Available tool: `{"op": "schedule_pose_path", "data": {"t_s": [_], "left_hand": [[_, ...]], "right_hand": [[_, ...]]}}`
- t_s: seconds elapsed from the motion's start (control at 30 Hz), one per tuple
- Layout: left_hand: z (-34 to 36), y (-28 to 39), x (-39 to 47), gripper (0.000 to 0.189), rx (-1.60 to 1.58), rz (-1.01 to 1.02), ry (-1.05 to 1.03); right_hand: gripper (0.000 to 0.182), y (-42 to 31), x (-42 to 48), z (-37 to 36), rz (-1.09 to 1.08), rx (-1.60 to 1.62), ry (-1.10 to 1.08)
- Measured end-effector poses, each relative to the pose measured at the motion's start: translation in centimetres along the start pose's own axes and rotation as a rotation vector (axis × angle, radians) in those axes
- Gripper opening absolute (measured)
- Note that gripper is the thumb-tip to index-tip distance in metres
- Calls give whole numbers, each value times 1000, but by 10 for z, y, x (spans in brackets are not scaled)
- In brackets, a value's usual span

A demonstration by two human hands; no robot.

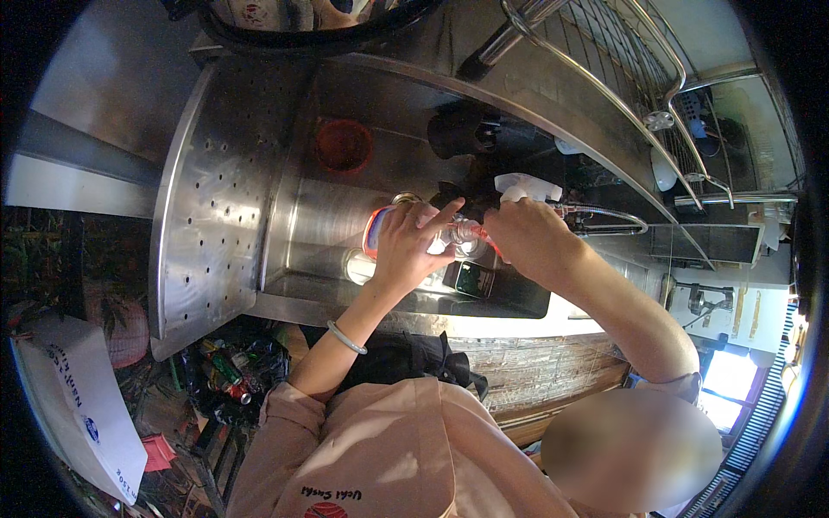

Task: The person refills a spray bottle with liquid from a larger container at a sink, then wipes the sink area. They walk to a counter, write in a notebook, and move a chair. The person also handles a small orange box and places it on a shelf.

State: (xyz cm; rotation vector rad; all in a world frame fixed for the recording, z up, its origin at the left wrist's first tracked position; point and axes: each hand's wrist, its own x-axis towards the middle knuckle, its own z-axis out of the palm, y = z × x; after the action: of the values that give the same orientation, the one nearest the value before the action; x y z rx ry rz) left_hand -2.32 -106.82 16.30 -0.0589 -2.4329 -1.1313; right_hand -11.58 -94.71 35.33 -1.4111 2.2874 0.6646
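My left hand (409,243) wraps around a clear bottle with a blue, white and red label (374,232), tipped on its side above a steel sink (317,223). Its transparent neck (465,229) points toward my right hand (534,236). That hand is closed around a red piece (490,241) at the bottle's mouth; its fingers hide most of this piece. A white trigger spray head (528,186) shows just beyond my right knuckles; I cannot tell whether I hold it too. Below my hands are a clear cylindrical vessel (358,267) and a dark green container (475,280).
A red round bowl (343,146) and a black container (456,131) sit farther back in the sink. Left is a perforated steel drainboard (220,188). A flexible metal hose (615,210) and wire rack (647,84) occupy the right. A bag of cans (233,372) stands below left.
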Motion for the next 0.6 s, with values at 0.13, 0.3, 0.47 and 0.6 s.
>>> {"op": "schedule_pose_path", "data": {"t_s": [0.13,0.3,0.47,0.6], "left_hand": [[-2,0,1,81,4,-6,4],[0,-1,-1,80,-3,-9,6],[-1,0,0,79,-7,-20,-8],[-1,1,0,79,-4,-20,-6]], "right_hand": [[21,0,0,-2,2,26,4],[21,-1,1,-1,7,27,-20],[20,-1,2,-1,7,18,-10],[19,0,1,1,1,20,17]]}}
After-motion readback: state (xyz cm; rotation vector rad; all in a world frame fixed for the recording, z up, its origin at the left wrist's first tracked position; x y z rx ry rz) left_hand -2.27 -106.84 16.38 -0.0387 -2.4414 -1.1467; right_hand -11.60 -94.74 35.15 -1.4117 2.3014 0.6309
